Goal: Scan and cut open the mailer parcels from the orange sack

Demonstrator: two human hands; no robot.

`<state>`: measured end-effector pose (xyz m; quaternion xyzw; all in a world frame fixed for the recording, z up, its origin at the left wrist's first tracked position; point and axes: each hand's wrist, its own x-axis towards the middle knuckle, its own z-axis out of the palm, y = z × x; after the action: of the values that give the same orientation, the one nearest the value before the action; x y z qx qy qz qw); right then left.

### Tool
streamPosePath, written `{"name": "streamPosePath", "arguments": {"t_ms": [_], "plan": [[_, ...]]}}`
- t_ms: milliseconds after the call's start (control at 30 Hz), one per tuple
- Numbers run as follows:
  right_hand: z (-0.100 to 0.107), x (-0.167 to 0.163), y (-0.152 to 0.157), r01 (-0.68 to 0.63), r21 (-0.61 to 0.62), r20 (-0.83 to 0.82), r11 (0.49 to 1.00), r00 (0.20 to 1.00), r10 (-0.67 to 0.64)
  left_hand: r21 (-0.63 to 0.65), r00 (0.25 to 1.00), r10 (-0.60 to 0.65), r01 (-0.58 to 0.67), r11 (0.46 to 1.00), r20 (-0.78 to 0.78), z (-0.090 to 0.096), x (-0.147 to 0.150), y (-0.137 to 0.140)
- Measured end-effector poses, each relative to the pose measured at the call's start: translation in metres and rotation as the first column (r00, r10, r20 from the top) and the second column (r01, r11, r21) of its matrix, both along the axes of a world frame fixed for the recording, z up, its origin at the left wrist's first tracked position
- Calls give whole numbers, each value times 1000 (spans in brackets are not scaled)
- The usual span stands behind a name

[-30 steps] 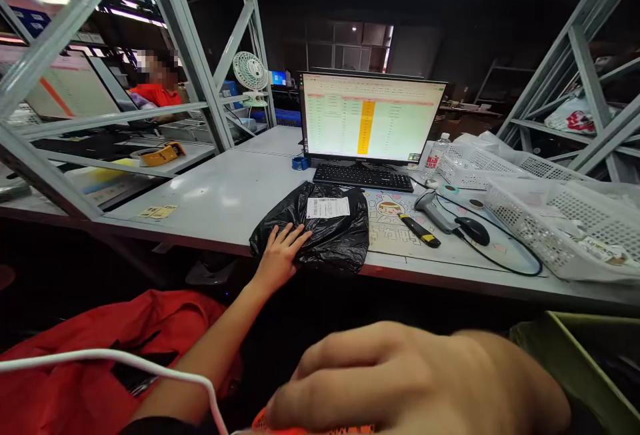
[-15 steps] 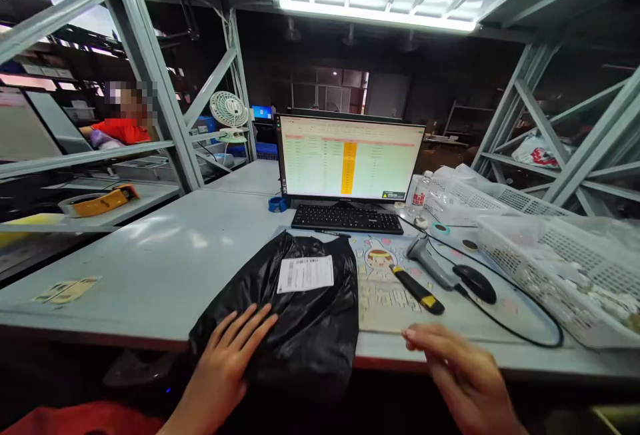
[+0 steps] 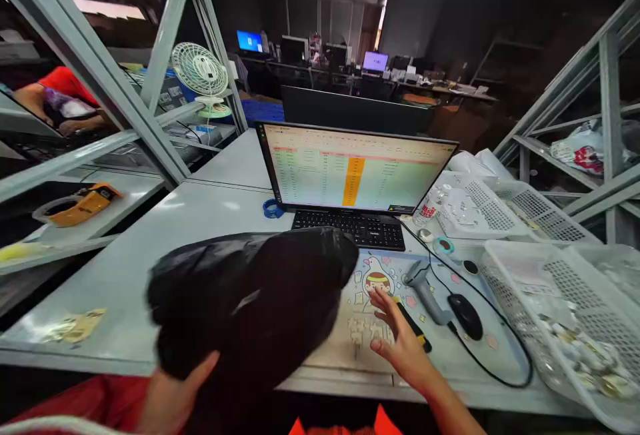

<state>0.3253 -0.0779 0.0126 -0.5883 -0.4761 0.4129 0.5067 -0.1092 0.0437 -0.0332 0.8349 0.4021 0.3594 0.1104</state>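
Observation:
A black plastic mailing bag (image 3: 260, 295) is lifted off the table and tilted, blurred by motion, its label out of sight. My left hand (image 3: 177, 388) grips its near left edge, thumb on top and the other fingers hidden beneath. Over the desk mat my right hand (image 3: 397, 342) is open and holds nothing, fingers apart. Partly under that hand lies a black and yellow utility knife (image 3: 414, 325). Just beyond it rest a grey barcode scanner (image 3: 427, 294) and a black mouse (image 3: 466, 315).
A monitor (image 3: 320, 168) and keyboard (image 3: 350, 227) stand at the back, with a blue tape roll (image 3: 273, 208) on their left. White plastic baskets (image 3: 545, 315) with small packets line the right. Metal rack posts (image 3: 120, 88) rise on the left, where another person's red sleeve (image 3: 65, 85) shows.
My left hand, flat on the bag before, now grips and raises it, turning the label away. My right hand has moved forward and left over the mat. The camera view has tipped downward.

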Motion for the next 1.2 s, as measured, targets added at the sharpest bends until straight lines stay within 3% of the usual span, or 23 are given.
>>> {"name": "streamPosePath", "arguments": {"t_ms": [67,100,133,167,200,267,400,567,700,767,900,1000,1100,1200], "plan": [[27,-5,3,-74,-82,-172,994,983,60,-200,995,46,-28,979,87,38,38,-2],[41,-6,1,-80,-127,-227,989,973,50,-490,966,136,-10,872,222,55,59,-3],[53,-6,-2,-48,-177,-256,983,967,1,-720,920,234,70,691,315,71,80,-3],[65,-5,-7,17,-233,-262,972,962,-80,-839,881,314,150,523,353,84,100,-3],[75,-2,-13,102,-290,-251,951,951,-179,-894,858,358,220,391,368,93,117,-3],[89,5,-32,257,-378,-222,890,907,-357,-909,846,341,348,229,410,105,146,-4],[100,28,-85,443,-383,-165,810,830,-532,-883,872,138,465,69,470,106,191,-9],[86,75,-155,605,-337,-159,721,718,-677,-892,886,-113,451,-6,449,112,281,-31],[72,125,-211,685,-330,-245,649,602,-760,-921,897,-249,387,41,365,124,369,-64],[69,147,-243,723,-344,-320,599,509,-799,-933,887,-324,359,37,328,129,411,-85],[65,173,-316,768,-408,-425,494,319,-847,-951,817,-498,307,-50,290,139,484,-126],[57,173,-364,768,-473,-371,432,271,-888,-957,720,-642,278,-82,264,141,525,-145],[47,162,-397,823,-504,-238,260,157,-958,-973,645,-739,226,-55,192,137,557,-148],[42,139,-418,851,-523,-144,53,-27,-989,-974,544,-833,224,30,99,132,588,-143]]}}
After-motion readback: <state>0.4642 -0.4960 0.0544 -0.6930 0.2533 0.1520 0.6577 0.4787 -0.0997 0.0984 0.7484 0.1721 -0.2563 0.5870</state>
